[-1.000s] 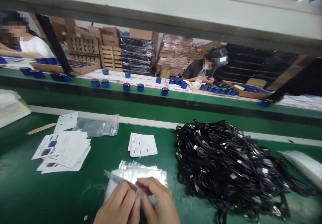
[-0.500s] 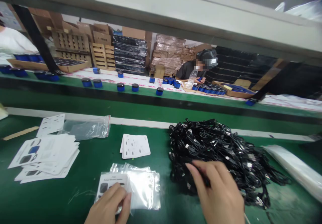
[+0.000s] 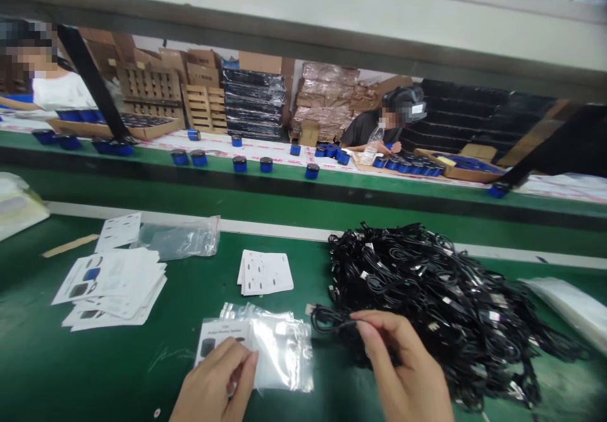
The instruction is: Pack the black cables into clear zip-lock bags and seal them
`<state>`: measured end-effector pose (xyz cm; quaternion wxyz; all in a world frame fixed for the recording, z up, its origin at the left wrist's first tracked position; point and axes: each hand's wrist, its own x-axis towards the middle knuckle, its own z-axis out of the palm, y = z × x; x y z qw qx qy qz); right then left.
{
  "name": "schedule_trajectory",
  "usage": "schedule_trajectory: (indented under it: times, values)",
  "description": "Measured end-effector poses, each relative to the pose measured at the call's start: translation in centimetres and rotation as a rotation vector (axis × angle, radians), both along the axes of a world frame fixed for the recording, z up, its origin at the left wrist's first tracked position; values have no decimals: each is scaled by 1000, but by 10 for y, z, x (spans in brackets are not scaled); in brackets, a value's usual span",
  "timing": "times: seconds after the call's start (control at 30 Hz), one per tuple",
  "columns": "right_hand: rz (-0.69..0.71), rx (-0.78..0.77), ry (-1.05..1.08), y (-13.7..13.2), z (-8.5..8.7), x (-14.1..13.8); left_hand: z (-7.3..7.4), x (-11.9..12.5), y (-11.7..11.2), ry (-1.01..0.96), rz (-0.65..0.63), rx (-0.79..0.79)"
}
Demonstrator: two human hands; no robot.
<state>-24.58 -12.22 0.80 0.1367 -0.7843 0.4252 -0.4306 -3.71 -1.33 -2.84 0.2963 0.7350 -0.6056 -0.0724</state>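
Between the thumb and forefinger of my right hand (image 3: 403,362) is a coiled black USB cable (image 3: 327,318), its metal plug pointing left. Behind and right of that hand spreads a large heap of black cables (image 3: 417,276). My left hand (image 3: 218,378) has its fingers curled in a pinch at the lower edge of a clear zip bag (image 3: 225,328) with a printed leaflet inside. Under and right of it lie more clear zip bags (image 3: 282,352). Beyond the bags sits a small stack of white cards (image 3: 266,273).
Printed leaflets (image 3: 114,283) lie fanned at the left, near a clear plastic bag (image 3: 183,237). A plastic-wrapped bundle (image 3: 569,308) is at the right. Blue-and-black round items (image 3: 239,164) line the raised shelf; two people work beyond it. A beam (image 3: 303,17) crosses overhead.
My right hand has drawn one coiled cable out of the heap's near left side. My left hand keeps its place at the bag. The whole view has shifted, with things appearing farther right.
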Motion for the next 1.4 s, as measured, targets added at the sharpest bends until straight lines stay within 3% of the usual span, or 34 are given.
schedule_trajectory:
  times: [0.13, 0.23, 0.53, 0.63, 0.8, 0.87, 1.03, 1.23, 1.4]
  values:
    - [141, 19, 27, 11, -27, 20, -2, 4, 0, -42, -35, 13]
    - [199, 34, 262, 11, -40, 26, -5, 6, -1, -66, -36, 6]
    - [104, -106, 618, -5, -35, 64, -4, 1, -3, -88, 1, -24]
    - [148, 60, 422, -6, -31, 61, -4, 2, -4, -128, -32, -16]
    - [459, 945, -581, 19, -27, 60, -6, 4, -3, -151, -67, -8]
    - [491, 1112, -864, 30, -31, 65, -5, 5, -3, -147, -82, 2]
    - [415, 1109, -981, 40, -47, 69, -4, 1, -2, -91, -32, 21]
    - [407, 806, -827, 49, -58, 67, 4, -7, 2, -2, 47, -45]
    - [448, 868, -750, 53, -66, 72, 8, -11, 5, 14, 83, -57]
